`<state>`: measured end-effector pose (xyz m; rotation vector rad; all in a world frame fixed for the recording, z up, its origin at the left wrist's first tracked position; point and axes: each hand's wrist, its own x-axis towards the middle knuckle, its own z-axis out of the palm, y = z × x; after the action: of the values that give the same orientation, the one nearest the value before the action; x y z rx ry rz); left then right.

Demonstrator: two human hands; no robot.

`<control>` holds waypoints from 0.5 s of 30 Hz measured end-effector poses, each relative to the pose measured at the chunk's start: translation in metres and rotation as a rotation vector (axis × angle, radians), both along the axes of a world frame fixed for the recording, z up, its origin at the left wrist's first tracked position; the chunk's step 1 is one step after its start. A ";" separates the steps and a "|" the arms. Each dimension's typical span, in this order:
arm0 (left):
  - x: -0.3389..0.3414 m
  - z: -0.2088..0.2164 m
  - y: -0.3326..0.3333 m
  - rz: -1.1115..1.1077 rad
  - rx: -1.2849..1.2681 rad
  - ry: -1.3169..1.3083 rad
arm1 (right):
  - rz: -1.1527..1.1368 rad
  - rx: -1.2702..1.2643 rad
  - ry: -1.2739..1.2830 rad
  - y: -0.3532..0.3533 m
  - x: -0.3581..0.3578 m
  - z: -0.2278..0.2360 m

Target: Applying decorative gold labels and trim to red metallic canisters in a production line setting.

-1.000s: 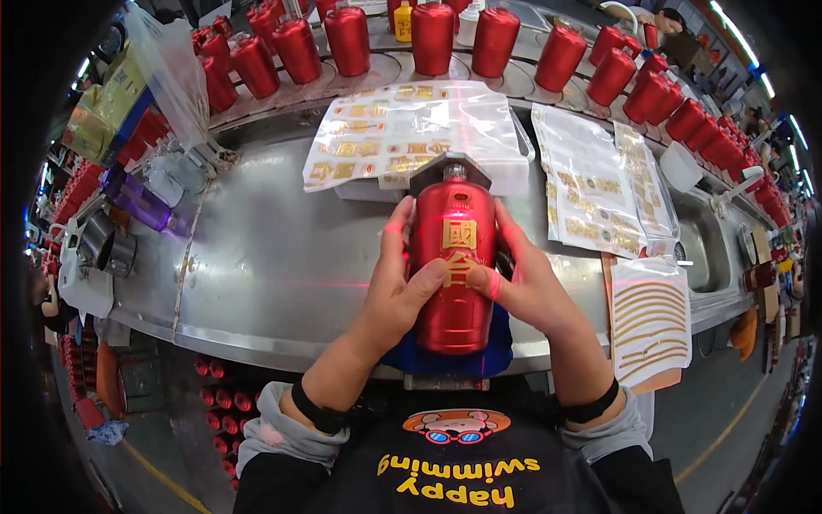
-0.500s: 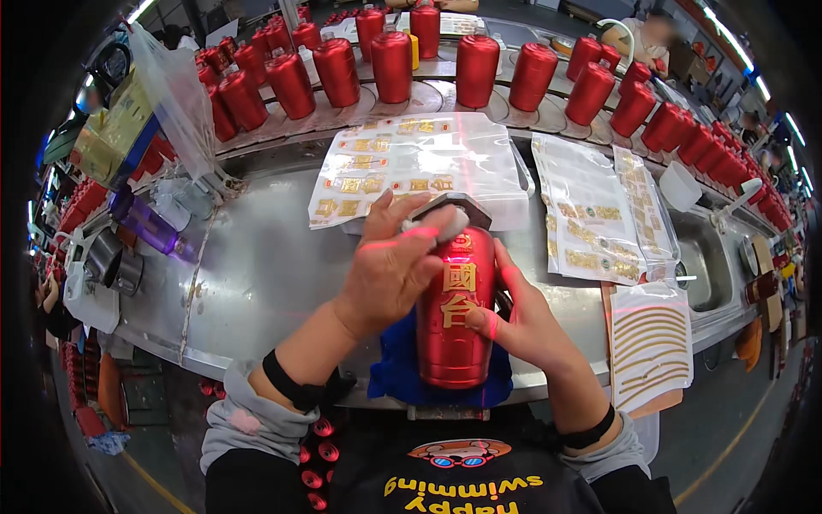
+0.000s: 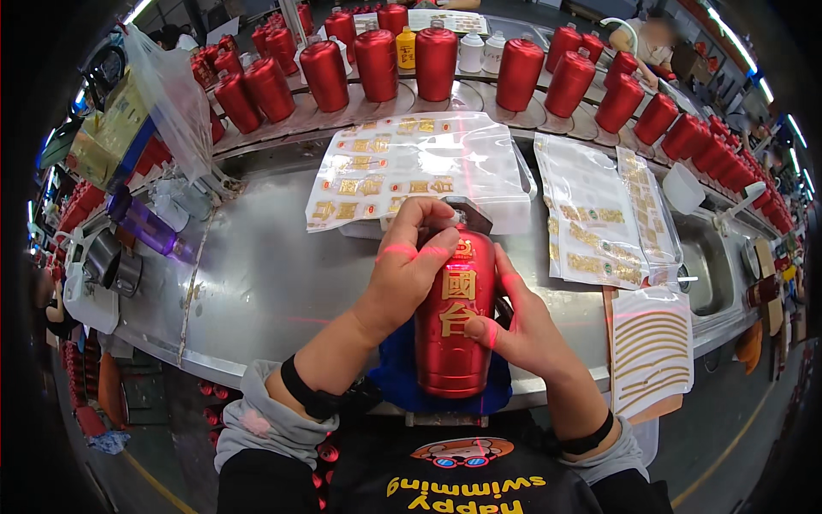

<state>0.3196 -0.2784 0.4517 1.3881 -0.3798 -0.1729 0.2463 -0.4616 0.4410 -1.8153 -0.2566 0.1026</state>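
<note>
A red bottle (image 3: 454, 364) with raised gold characters and a small gold emblem lies tilted in front of me, its neck pointing away. My right hand (image 3: 522, 330) grips its right side, thumb on the front by the lower character. At the bottle's shoulder is my left hand (image 3: 411, 261), its fingers curled in near the neck over a white wad (image 3: 445, 234), mostly hidden. Under the bottle is a blue cloth (image 3: 390, 368). A dark angular rest (image 3: 473, 214) stands behind the neck. Thin red light lines cross the bottle and both hands.
Clear-covered sheets of gold stickers (image 3: 411, 146) lie beyond the bottle, with more sheets (image 3: 591, 214) to the right. Gold strips (image 3: 651, 347) lie near right, beside a sink (image 3: 706, 257). Red bottles (image 3: 435, 64) ride a curved conveyor (image 3: 467, 94). A purple bottle (image 3: 141, 223) lies left.
My left hand has moved from hovering over the bottle's upper left, fingers spread, to curled in at the neck. Bottles on the conveyor have shifted. My right hand keeps its grip.
</note>
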 end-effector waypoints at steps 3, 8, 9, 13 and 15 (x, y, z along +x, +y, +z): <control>0.002 0.000 -0.002 -0.002 0.033 -0.005 | 0.015 0.035 -0.015 0.001 0.001 0.000; 0.004 -0.004 -0.002 0.041 0.152 -0.096 | 0.011 -0.001 -0.018 0.000 0.000 0.000; 0.004 -0.004 -0.003 0.040 0.153 -0.095 | 0.010 0.000 -0.017 0.000 0.000 0.000; 0.007 -0.007 -0.003 0.018 0.072 -0.062 | 0.011 0.008 -0.017 0.000 0.001 -0.001; 0.007 -0.006 -0.003 0.003 0.036 -0.028 | 0.008 0.007 -0.012 -0.001 0.001 -0.001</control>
<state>0.3268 -0.2813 0.4455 1.4277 -0.3994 -0.1589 0.2472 -0.4624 0.4400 -1.8084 -0.2731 0.0963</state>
